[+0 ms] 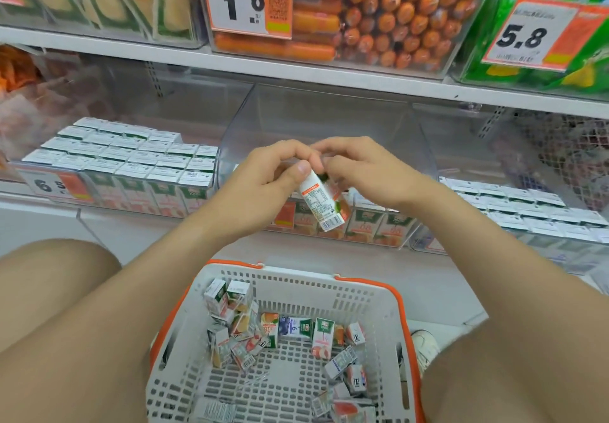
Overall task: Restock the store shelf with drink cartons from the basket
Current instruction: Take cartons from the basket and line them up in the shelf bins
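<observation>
A small drink carton (324, 205) with a white, orange and green print hangs tilted between my two hands, in front of the middle clear shelf bin (329, 126). My left hand (263, 175) pinches its top from the left, thumb on the carton. My right hand (359, 167) holds the same top end from the right with curled fingers. Below, between my knees, a white basket (296, 290) with orange handles holds several loose cartons (296, 333). A single row of cartons (372, 221) stands at the front of the middle bin.
The left bin (131, 165) and the right bin (527, 205) are packed with several rows of cartons. The upper shelf carries sausages (395, 17), packaged snacks and price tags. A shoe (425, 346) shows right of the basket. My knees flank it.
</observation>
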Tool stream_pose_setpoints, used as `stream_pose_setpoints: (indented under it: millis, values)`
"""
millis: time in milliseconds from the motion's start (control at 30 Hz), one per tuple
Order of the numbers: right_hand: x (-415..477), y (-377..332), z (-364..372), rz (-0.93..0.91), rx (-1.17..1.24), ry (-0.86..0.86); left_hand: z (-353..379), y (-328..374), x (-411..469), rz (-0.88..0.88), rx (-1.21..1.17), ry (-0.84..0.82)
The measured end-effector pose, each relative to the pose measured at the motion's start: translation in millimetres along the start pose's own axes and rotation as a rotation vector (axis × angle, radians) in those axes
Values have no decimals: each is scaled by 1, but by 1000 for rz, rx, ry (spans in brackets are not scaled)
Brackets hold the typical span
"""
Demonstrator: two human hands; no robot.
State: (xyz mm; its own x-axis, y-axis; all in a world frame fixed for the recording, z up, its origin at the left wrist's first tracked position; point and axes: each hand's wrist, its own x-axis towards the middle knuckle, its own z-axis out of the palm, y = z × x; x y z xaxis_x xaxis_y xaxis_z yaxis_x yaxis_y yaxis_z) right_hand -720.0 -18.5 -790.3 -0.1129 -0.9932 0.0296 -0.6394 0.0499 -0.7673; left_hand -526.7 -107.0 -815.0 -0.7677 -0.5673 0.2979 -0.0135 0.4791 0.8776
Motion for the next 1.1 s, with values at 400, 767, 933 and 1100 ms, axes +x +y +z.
stream_pose_setpoints:
  millis: [400, 767, 933, 1100]
  values:
    - [-35, 10, -34, 149, 68, 521, 35, -19, 1, 135, 499, 84]
    - [-10, 44, -26, 258, -518, 15, 55, -36, -8, 179, 876, -84]
    - [1, 50, -20, 347, -507, -45, 54, -38, -12, 246, 853, -22]
    - [-20, 25, 13, 9, -576, 403, 57, -28, -32, 265, 836, 71]
